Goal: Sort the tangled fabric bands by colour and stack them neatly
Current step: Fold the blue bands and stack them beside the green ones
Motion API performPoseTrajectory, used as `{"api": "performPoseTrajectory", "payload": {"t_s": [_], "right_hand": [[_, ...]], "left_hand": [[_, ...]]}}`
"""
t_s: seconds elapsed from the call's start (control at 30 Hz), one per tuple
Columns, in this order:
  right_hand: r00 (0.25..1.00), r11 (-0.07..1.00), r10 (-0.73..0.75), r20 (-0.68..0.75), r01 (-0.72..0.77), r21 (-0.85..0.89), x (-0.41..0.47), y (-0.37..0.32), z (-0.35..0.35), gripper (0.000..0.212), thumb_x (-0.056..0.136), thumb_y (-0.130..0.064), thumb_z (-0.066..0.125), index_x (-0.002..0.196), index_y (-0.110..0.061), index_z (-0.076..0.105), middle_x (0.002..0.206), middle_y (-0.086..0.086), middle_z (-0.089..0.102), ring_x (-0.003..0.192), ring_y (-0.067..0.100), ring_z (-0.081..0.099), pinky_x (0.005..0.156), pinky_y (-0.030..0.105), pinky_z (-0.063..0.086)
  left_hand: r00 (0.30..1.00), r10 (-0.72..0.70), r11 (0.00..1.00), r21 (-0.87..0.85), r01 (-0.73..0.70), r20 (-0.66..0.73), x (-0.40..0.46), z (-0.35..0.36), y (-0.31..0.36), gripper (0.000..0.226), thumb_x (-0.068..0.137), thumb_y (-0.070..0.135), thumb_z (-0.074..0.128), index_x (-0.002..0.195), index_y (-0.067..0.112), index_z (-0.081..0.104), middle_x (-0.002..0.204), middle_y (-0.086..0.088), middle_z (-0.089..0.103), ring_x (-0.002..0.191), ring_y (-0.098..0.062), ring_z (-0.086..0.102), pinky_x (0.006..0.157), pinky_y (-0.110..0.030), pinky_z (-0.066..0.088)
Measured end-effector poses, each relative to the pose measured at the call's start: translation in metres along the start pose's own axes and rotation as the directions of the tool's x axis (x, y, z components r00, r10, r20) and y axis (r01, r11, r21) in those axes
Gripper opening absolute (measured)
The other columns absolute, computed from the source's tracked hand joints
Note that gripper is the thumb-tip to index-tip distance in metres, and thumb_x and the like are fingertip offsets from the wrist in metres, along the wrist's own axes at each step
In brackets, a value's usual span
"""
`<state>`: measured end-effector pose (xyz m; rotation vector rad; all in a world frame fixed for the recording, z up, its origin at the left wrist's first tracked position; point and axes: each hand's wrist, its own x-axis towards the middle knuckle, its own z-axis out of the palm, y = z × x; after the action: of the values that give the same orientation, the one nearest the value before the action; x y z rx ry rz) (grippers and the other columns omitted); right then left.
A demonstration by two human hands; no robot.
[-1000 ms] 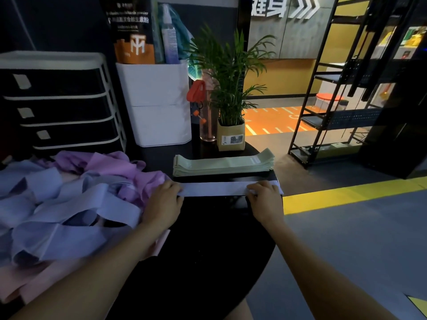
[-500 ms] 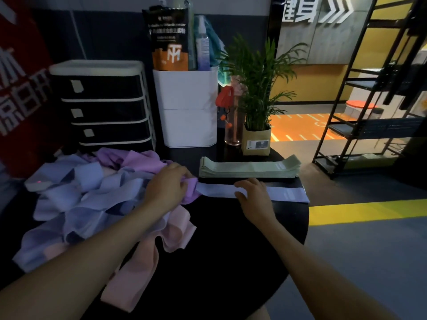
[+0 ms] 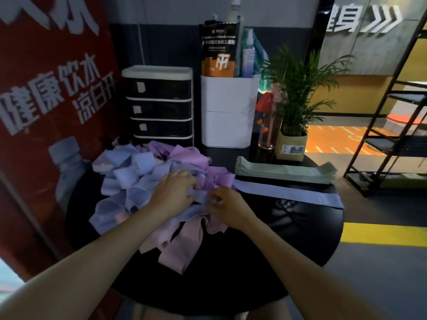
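**Q:** so where's everything sitting on that round black bench [image 3: 231, 273]?

**A:** nearest edge, a few pink bands [image 3: 182, 245] spill out of the tangled pile [image 3: 129, 181] toward the person. Just past those, both hands are in the pile's right side. The left hand [image 3: 173, 195] lies on top of the blue bands [image 3: 124, 197] with fingers curled down into the fabric. Can't really tell if it's gripping a band or just pressing. The right hand [image 3: 227, 206] is just beside it, fingertips pinching a fold of blue fabric at the pile's edge.

**Q:** anything sorted already?

**A:** yeah. Right of the hands, a single blue band [image 3: 288, 194] lies flat and straight, its left end touching the pile. Just beyond it there's a neat stack of green bands [image 3: 286, 173], running parallel. Purple bands [image 3: 184, 158] sit at the far side of the pile.

**Q:** and behind that?

**A:** at the far edge of the bench, left to right: a small drawer unit [image 3: 159, 105], a white bin [image 3: 228, 112] with bottles and a pouch sticking out, a clear bottle [image 3: 269, 125], and a potted plant [image 3: 293, 107].
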<state>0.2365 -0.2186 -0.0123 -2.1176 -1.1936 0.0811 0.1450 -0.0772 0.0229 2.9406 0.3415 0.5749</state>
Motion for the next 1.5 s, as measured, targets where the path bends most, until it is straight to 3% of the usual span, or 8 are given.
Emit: {"api": "performPoseTrajectory", "payload": {"t_s": [0.3,0.43,0.63,0.77,0.9,1.13,1.27,1.5], "right_hand": [[0.982,0.997,-0.048,-0.183,0.035,-0.074,0.02,-0.03,-0.016,0.023,0.077,-0.007,0.054,0.055,-0.01,0.049,0.053,0.003,0.044,0.055,0.021,0.041,0.054,0.026,0.027],[0.915,0.997,-0.053,-0.4,0.068,0.023,0.034,-0.048,-0.045,0.014,0.078,0.0,0.057,0.067,0.008,0.062,0.069,0.023,0.062,0.058,0.02,0.052,0.061,0.034,0.039],[0.845,0.982,-0.024,-0.534,0.12,0.146,0.05,-0.065,-0.079,0.013,0.086,-0.005,0.061,0.092,-0.003,0.073,0.091,0.007,0.071,0.077,0.011,0.058,0.064,0.0,0.037],[0.836,0.961,-0.025,-0.548,0.171,0.218,0.056,-0.072,-0.09,0.014,0.087,-0.004,0.061,0.092,-0.002,0.073,0.094,0.008,0.072,0.082,0.015,0.063,0.076,0.021,0.049],[0.836,0.952,-0.044,-0.547,0.202,0.232,0.059,-0.079,-0.091,0.013,0.086,-0.003,0.062,0.09,-0.003,0.074,0.094,0.007,0.072,0.081,0.011,0.062,0.072,0.009,0.046],[0.822,0.91,-0.023,-0.568,0.253,0.329,0.06,-0.09,-0.107,0.013,0.087,-0.004,0.061,0.091,-0.004,0.073,0.086,0.0,0.07,0.077,0.015,0.064,0.077,0.036,0.056],[0.821,0.901,-0.033,-0.569,0.271,0.338,0.062,-0.094,-0.114,0.014,0.086,-0.003,0.061,0.093,-0.006,0.073,0.088,-0.002,0.069,0.079,0.012,0.064,0.078,0.036,0.056],[0.86,0.903,-0.214,-0.463,0.354,0.241,0.062,-0.115,-0.11,0.012,0.087,-0.009,0.062,0.091,-0.011,0.073,0.086,-0.006,0.066,0.081,0.007,0.063,0.078,0.026,0.053]], "left_hand": [[0.996,-0.076,0.986,-0.153,0.069,-0.038,-0.007,-0.013,-0.026,0.03,0.074,0.007,0.069,0.104,0.009,0.066,0.112,-0.007,0.061,0.112,-0.024,0.05,0.081,-0.024,0.034],[0.989,-0.119,0.975,-0.197,0.1,-0.084,-0.004,-0.021,-0.039,0.021,0.077,0.004,0.06,0.095,0.014,0.065,0.1,0.002,0.059,0.1,-0.023,0.056,0.077,-0.03,0.043],[0.967,-0.216,0.958,-0.223,0.182,-0.137,-0.003,-0.033,-0.049,0.005,0.082,0.015,0.058,0.085,0.013,0.06,0.088,0.005,0.061,0.083,-0.02,0.059,0.067,-0.037,0.046],[0.95,-0.232,0.893,-0.433,0.124,-0.207,0.002,-0.039,-0.044,0.013,0.079,0.03,0.059,0.085,0.019,0.057,0.09,0.001,0.061,0.084,-0.018,0.058,0.074,-0.039,0.05],[0.96,-0.172,0.825,-0.565,0.019,-0.22,0.012,-0.051,-0.016,0.036,0.077,0.028,0.075,0.104,0.02,0.054,0.104,0.006,0.053,0.093,-0.008,0.052,0.077,-0.014,0.042],[0.98,-0.131,0.757,-0.654,0.002,-0.149,0.016,-0.039,-0.006,0.017,0.082,0.028,0.06,0.098,0.021,0.059,0.097,0.003,0.064,0.095,-0.012,0.06,0.088,-0.033,0.048],[0.967,-0.177,0.587,-0.809,-0.048,-0.185,0.019,-0.054,0.007,0.009,0.094,0.013,0.052,0.095,0.019,0.059,0.088,0.007,0.062,0.074,0.011,0.056,0.07,-0.008,0.043],[0.917,-0.219,0.535,-0.827,-0.174,-0.334,0.031,-0.085,0.027,0.018,0.085,0.013,0.066,0.092,0.027,0.056,0.094,0.008,0.063,0.089,-0.005,0.062,0.078,-0.016,0.05]]}}
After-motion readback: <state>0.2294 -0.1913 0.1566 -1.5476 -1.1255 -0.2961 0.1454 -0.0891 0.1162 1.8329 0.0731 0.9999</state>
